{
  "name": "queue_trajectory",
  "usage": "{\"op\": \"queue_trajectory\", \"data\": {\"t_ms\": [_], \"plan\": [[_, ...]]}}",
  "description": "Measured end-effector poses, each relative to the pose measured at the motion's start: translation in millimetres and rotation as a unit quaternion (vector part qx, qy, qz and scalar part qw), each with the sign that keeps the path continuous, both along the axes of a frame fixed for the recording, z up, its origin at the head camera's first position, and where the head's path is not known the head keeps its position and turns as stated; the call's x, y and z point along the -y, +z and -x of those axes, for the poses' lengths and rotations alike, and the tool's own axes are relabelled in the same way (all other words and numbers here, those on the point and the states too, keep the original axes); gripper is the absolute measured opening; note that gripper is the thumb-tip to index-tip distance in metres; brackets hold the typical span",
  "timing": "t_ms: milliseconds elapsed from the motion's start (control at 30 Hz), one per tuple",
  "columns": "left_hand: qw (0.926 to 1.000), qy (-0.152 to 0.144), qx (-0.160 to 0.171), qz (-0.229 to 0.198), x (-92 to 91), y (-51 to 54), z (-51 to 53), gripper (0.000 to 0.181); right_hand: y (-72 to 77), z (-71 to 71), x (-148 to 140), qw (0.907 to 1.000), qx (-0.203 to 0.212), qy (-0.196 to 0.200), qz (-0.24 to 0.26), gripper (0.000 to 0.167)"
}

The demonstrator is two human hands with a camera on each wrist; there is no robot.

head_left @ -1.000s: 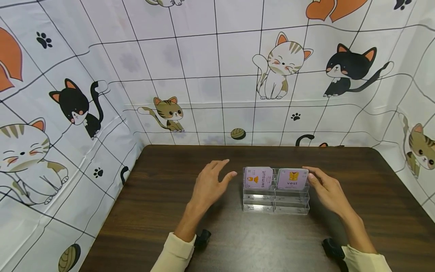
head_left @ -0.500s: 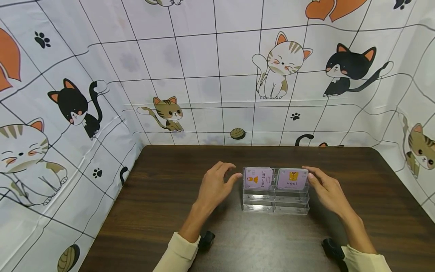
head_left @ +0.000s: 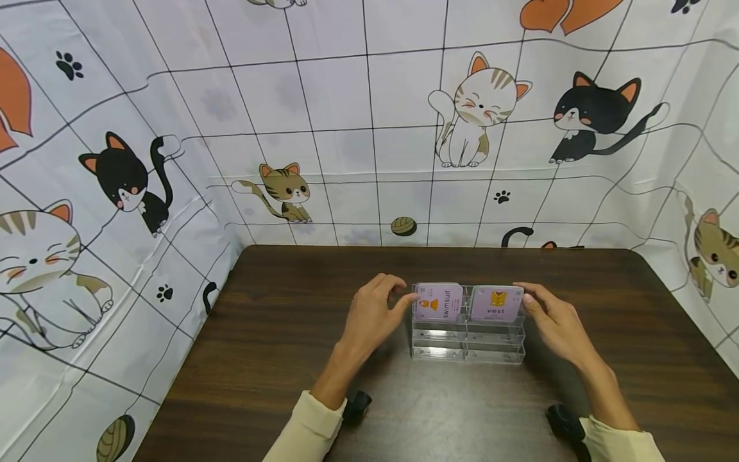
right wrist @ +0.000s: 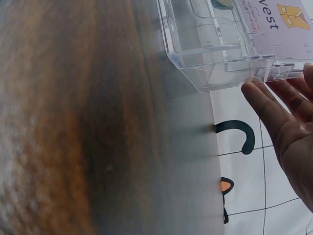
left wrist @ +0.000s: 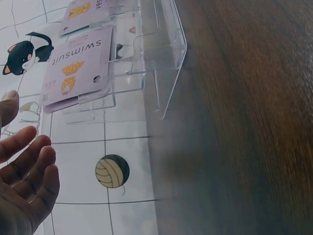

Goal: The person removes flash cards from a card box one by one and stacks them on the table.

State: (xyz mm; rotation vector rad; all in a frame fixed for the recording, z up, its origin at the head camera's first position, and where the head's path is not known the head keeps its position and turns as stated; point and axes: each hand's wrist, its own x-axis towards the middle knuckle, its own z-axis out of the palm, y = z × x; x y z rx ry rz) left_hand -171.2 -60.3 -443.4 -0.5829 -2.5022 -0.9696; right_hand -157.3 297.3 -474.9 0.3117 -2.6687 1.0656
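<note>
A clear acrylic stepped holder (head_left: 494,355) stands on the table with two compartments per tier. Lilac cards sit in its top tier: a "swimsuit" card (head_left: 439,303) in the left compartment and a "vest" card (head_left: 496,304) in the right. At the left side, my left hand (head_left: 372,314) has its thumb and fingers spread in a loose curve. The left wrist view shows a gap between its fingertips and the swimsuit card (left wrist: 80,68). My right hand (head_left: 560,327) rests against the holder's right end; in the right wrist view, fairly straight fingers (right wrist: 261,100) touch its side.
The dark wooden table (head_left: 277,321) extends around the holder. Behind it hangs a white cloth (head_left: 346,147) printed with cats and grid lines, meeting the table's back edge. Black wrist devices (head_left: 356,407) sit at both cuffs.
My left hand has moved right toward the swimsuit card, its fingers curving more. My right hand, the holder and the cards stay in place.
</note>
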Motion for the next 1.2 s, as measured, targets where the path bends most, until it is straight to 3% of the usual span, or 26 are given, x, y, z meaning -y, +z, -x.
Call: {"op": "queue_trajectory", "data": {"t_ms": [567,1200], "plan": [[1.0,-0.002,-0.004,-0.003,-12.7,1.9,8.1,0.028,-1.0,-0.3,0.3,0.9998,-0.004,0.011,0.016,0.033],[0.9994,-0.003,0.031,-0.012,-24.2,4.9,12.8,0.036,-0.7,-1.0,0.6,0.9999,-0.012,0.008,0.008,0.032]]}}
